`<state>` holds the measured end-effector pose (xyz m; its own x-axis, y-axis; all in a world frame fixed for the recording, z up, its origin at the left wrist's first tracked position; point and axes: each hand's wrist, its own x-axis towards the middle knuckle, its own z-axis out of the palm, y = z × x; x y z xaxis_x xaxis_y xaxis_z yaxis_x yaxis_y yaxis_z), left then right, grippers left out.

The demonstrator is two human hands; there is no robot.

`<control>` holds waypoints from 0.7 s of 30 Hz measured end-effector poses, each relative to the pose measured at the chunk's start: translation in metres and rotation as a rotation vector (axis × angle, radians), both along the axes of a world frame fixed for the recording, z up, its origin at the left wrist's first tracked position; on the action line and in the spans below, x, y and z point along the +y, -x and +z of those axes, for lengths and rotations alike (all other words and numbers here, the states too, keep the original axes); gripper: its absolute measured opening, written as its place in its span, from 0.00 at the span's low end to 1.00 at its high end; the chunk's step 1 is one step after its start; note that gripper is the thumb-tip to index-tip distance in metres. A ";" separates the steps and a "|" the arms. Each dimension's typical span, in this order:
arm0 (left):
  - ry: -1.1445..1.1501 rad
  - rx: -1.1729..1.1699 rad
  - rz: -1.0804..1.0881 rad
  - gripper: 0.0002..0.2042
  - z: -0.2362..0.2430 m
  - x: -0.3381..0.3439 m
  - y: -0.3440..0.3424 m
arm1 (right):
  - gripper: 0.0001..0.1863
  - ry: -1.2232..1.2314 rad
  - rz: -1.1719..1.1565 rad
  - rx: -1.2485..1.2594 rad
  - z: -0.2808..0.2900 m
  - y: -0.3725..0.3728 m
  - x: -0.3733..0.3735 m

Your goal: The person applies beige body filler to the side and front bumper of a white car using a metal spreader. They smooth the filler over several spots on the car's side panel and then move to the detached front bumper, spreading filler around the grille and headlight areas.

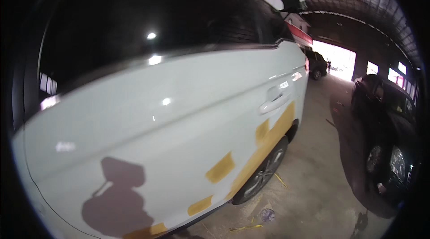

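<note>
Neither of my hands shows in the head view. Close in front stands a white car, its side door (148, 122) filling most of the picture. Flat mustard-yellow patches (220, 167) mark the lower part of the door, and a longer yellow band (262, 151) follows the wheel arch. Above the band sits a white door handle (274, 103). The dark side window (148, 15) reflects a lamp. A shadow of a head with something boxy on it falls low on the door. Below the arch is the rear wheel (264, 174), its tyre on the floor.
A black car (385, 127) stands to the right, across a strip of concrete floor (309, 167). Yellow strips (245, 228) and a crumpled purplish wad (267, 215) lie by the wheel. Farther back, a dark vehicle (317, 65) is parked near a bright doorway (338, 59).
</note>
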<state>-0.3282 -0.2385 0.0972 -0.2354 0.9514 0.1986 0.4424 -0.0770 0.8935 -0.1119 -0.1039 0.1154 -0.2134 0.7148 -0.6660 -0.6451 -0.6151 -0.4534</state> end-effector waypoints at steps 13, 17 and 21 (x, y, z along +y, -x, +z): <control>-0.222 0.109 -0.675 0.07 0.472 0.040 -0.148 | 0.19 -0.724 -0.663 0.089 0.488 -0.204 -0.110; -0.186 0.044 -0.673 0.06 0.499 0.011 -0.228 | 0.19 -1.137 -0.355 -0.191 0.511 -0.252 -0.176; 0.223 -0.319 -0.717 0.05 0.508 -0.016 -0.306 | 0.17 -1.102 -0.010 -0.865 0.486 -0.340 -0.216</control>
